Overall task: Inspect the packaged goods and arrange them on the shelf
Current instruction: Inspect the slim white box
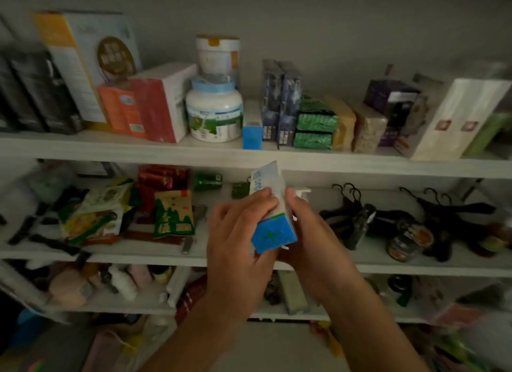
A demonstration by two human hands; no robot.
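Note:
A white carton with a blue end point(273, 233) is held tilted in front of the middle shelf. My left hand point(238, 233) grips its left side with fingers curled over the top face. My right hand point(307, 230) holds its right side and underside. A matching blue-ended carton point(252, 134) stands on the top shelf point(110, 149), between a white jar with a green label point(214, 113) and two dark blue boxes point(281, 105). The scene is dim.
The top shelf also carries red and orange boxes point(144, 108), green packets point(315, 127), tan bricks point(368, 127) and a white box point(457, 119). The middle shelf point(415, 266) holds snack bags point(173, 213), black hangers point(432, 213) and a tin point(410, 241). Clutter fills the lower shelf.

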